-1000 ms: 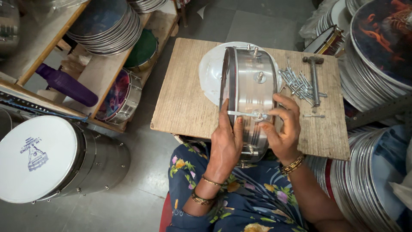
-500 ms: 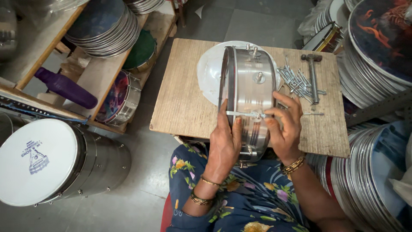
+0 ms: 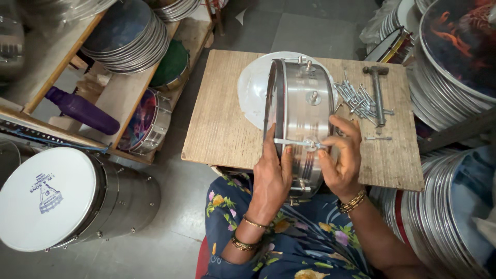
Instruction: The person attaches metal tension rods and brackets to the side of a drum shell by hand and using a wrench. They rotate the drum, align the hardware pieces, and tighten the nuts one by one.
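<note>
Steadying steel drum shell on edge atop bench: left hand clasping rim, right hand pinching tension hook; spare bolts near.

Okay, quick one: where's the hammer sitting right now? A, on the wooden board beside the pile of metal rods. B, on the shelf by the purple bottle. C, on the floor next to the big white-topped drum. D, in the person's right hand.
A: the hammer lies on the wooden board, right beside the pile of metal rods, while both hands are on the steel drum.
</note>
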